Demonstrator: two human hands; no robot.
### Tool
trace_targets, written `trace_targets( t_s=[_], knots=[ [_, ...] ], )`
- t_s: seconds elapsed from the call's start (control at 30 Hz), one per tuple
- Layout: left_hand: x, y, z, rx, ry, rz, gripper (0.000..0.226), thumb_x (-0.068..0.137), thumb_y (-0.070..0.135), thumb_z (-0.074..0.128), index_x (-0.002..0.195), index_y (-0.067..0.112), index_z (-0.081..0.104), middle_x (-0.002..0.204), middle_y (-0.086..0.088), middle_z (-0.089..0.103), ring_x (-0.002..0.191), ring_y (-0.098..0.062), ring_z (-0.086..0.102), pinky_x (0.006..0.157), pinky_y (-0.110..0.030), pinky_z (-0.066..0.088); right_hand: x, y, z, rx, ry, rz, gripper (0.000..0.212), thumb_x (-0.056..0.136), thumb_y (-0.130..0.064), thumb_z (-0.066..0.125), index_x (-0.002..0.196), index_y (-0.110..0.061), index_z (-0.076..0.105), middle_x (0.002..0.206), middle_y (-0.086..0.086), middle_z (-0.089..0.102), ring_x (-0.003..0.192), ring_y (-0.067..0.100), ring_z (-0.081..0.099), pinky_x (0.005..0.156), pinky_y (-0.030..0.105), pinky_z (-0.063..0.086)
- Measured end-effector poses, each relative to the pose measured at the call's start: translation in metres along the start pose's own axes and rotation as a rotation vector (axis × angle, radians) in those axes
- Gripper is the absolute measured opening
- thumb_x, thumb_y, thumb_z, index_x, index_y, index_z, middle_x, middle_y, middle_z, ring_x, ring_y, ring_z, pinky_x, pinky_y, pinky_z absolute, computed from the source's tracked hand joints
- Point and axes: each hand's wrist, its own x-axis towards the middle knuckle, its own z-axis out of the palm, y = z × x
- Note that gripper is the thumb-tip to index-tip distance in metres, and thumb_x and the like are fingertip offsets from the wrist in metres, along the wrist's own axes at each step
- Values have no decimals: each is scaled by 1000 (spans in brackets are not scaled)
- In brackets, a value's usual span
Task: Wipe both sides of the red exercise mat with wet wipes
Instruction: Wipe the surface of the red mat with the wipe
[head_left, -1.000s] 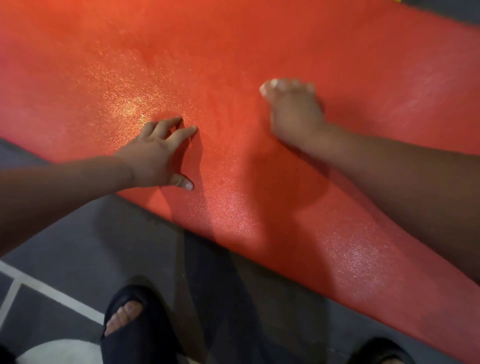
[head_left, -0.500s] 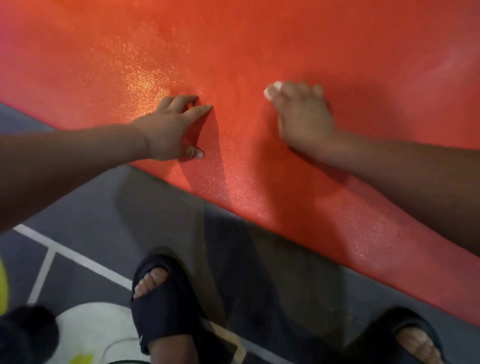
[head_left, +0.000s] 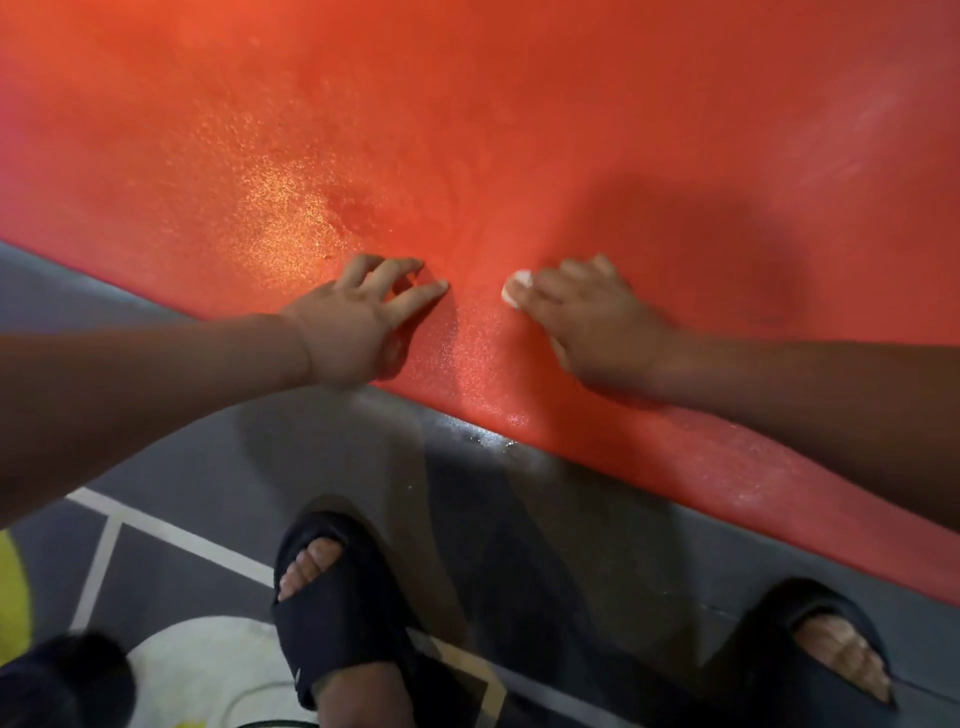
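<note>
- A large red exercise mat with a grainy foam face lay flat on the grey floor. It filled the upper part of the view, and its near edge ran on a slant from mid-left down to lower right.
- The mat had a wet shine in patches, brightest to the left of the hands and along the near edge.
- The person's left hand rested on the mat just inside the near edge. Its grip was apart: the fingers were spread and slightly bent, the fingertips touched the foam, and it held nothing.
- The right hand lay palm down on the mat, near the left hand but not touching it.
- A small white wet wipe showed only at the right hand's fingertips; the rest was hidden under the hand. The grip was not clenched: the fingers lay fairly straight over the wipe and pressed it to the mat.
- Both forearms reached in from the sides, and the right one crossed the mat's near edge.
- The feet stood on the floor short of the mat, in a black slide sandal on the left and another on the right.
- Thin white painted lines crossed the floor by the left foot.
- At the lower left was a dark, blurred shape, too unclear to name.
</note>
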Motion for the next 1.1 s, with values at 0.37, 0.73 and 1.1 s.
trace_targets(
  t_s=[0.37,0.73,1.1],
  knots=[
    [4,4,1,-65,-53,-37,88,90,31,64,162,34,14,166,-9,12,148,-38,14,113,-58,38,-47,-2,4,-67,31,-245,51,87,-16,59,137,-14,54,114,-2,48,90,26,49,78,41,38],
    [9,-6,-6,-99,4,-8,84,84,29,74,156,21,32,154,-10,33,136,-39,33,108,-55,43,-24,8,1,-98,6,-283,43,93,-16,50,136,-16,56,116,0,46,93,26,49,82,42,36],
    [1,-50,-1,-168,45,-243,80,86,28,72,155,20,33,152,-12,31,136,-41,28,113,-56,35,11,-48,19,-41,-82,-391,51,88,-18,37,132,-17,62,126,5,64,100,27,59,88,42,32]
  ],
)
